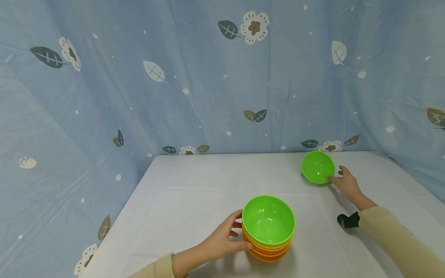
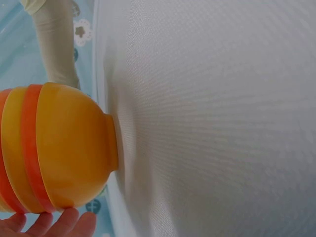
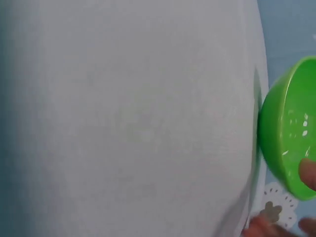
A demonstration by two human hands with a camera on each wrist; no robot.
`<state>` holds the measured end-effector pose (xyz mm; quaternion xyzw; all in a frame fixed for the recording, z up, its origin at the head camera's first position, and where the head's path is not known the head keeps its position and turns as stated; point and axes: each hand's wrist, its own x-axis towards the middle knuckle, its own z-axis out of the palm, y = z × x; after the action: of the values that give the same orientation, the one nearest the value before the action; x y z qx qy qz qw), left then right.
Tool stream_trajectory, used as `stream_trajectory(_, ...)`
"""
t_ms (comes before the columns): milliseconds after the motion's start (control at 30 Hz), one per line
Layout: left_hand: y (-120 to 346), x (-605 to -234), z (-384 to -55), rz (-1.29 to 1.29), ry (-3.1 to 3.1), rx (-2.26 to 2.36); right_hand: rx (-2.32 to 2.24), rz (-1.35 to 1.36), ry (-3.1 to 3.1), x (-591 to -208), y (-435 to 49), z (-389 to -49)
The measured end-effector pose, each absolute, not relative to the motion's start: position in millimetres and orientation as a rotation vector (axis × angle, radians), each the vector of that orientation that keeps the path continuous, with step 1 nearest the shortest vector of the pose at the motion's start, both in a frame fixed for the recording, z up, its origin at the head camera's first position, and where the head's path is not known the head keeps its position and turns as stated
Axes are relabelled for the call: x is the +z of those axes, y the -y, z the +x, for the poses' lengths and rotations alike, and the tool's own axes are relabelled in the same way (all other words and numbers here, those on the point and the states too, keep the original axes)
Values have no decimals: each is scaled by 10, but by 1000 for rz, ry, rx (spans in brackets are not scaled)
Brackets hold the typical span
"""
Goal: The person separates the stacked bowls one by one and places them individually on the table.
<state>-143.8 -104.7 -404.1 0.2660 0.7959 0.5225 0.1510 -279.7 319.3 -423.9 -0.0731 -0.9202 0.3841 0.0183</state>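
Note:
A stack of bowls [image 1: 267, 253] in orange and yellow, with a green bowl [image 1: 268, 220] on top, stands at the table's front middle. My left hand [image 1: 222, 239] rests against its left side, thumb low in front and fingers spread along the wall. In the left wrist view, the fingertips [image 2: 66, 222] lie at the side of the lower bowls. Another green bowl [image 1: 317, 167] sits near the table's back right. My right hand [image 1: 347, 185] is at its right side, thumb overlapping the rim and the other fingers apart from the wall.
A white cloth covers the table [image 1: 194, 193]. Behind it and to the sides hangs a blue curtain [image 1: 208, 77] with leaves and flowers. A small black device [image 1: 349, 220] shows at the right sleeve [image 1: 393, 231].

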Motion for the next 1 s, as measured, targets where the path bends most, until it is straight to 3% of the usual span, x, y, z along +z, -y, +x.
stream_trajectory(367,1041,-4046,-1433,771,-2276,1498,1280,-353,2810,-4291,-3176,-2915)
stream_trajectory(1000,1048,-4037,-1456,767,-2284,1493,1298,-364,2707,-4150,-3494,-2724)
